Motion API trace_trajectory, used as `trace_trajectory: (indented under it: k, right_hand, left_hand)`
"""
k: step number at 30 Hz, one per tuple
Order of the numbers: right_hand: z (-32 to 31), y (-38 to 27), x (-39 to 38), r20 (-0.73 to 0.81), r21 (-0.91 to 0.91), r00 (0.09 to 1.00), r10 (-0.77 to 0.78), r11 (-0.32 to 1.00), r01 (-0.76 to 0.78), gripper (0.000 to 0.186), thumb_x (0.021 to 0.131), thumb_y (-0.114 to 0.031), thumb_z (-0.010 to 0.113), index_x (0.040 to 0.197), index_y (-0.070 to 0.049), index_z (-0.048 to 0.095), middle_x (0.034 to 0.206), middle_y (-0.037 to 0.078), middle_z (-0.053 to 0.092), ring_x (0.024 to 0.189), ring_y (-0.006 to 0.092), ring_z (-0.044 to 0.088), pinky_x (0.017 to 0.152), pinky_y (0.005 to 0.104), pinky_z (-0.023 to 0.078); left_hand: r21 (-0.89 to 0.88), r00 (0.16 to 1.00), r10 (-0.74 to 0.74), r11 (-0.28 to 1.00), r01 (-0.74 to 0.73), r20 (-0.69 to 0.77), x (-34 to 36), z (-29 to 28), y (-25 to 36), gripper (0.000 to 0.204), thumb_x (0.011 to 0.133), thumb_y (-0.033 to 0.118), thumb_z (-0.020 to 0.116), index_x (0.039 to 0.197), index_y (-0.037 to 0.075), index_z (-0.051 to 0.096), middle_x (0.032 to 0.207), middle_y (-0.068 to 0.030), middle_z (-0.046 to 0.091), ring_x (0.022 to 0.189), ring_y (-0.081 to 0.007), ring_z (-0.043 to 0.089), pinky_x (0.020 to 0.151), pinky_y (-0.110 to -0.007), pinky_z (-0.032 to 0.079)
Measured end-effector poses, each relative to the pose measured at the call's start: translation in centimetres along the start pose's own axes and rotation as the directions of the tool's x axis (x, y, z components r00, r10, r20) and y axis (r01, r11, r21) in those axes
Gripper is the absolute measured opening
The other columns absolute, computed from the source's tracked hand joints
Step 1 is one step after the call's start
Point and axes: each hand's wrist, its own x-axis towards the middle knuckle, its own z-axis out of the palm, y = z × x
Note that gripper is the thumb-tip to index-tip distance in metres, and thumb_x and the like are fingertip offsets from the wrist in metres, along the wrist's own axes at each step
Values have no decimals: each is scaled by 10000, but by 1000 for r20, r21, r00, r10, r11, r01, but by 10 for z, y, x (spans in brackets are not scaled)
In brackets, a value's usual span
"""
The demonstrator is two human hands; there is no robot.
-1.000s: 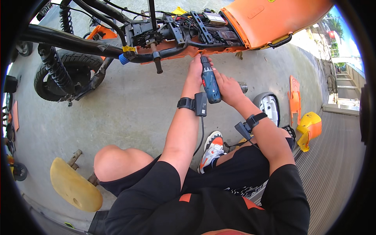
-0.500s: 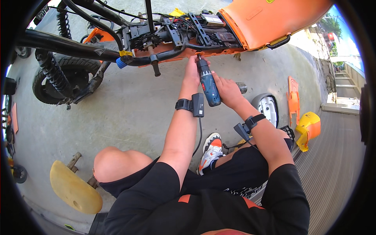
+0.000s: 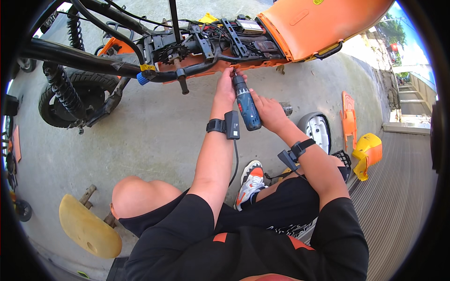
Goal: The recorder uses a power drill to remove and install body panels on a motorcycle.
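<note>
My right hand (image 3: 269, 110) grips a blue-and-black cordless drill (image 3: 247, 105), held pointing away from me at the lower edge of an orange plastic panel (image 3: 206, 66). My left hand (image 3: 225, 86) is closed at the drill's front end, its fingertips beside the bit and the panel edge; what they pinch is hidden. The panel runs along a black scooter frame (image 3: 101, 61), under exposed cables, brackets, a sprocket (image 3: 172, 52) and a metal box (image 3: 250, 25).
A wheel (image 3: 56, 98) and large orange body panel (image 3: 318, 25) belong to the scooter. A yellow skateboard (image 3: 89, 225), grey-white shell (image 3: 316, 136), orange part (image 3: 348, 117) and yellow-orange cover (image 3: 368, 154) lie around me on concrete, beside a ribbed metal surface (image 3: 393, 201).
The drill and both my hands have shifted slightly left and down in the picture, with the scooter also drifting a little left. My grip on the drill looks the same.
</note>
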Motion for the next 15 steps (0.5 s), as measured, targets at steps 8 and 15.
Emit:
trace_trajectory:
  k: [8, 15]
  right_hand:
    - [-11, -1, -16, 27, -14, 999, -45, 999, 45, 818, 739, -75, 654, 1468, -4, 289, 1010, 112, 597, 895, 267, 622, 766, 363, 491]
    - [-18, 18, -40, 55, -78, 992, 111, 991, -107, 860, 706, -67, 682, 1469, -6, 292, 1026, 120, 593, 847, 278, 627, 745, 370, 487]
  left_hand:
    - [31, 1000, 16, 999, -16, 1, 8, -13, -9, 198, 937, 194, 500, 972, 14, 576, 863, -118, 616, 826, -276, 645, 774, -404, 563]
    - [188, 1000, 17, 982, -15, -5, 22, -15, -29, 195, 899, 186, 498, 942, 25, 600, 809, -52, 581, 765, -197, 602, 699, -329, 494]
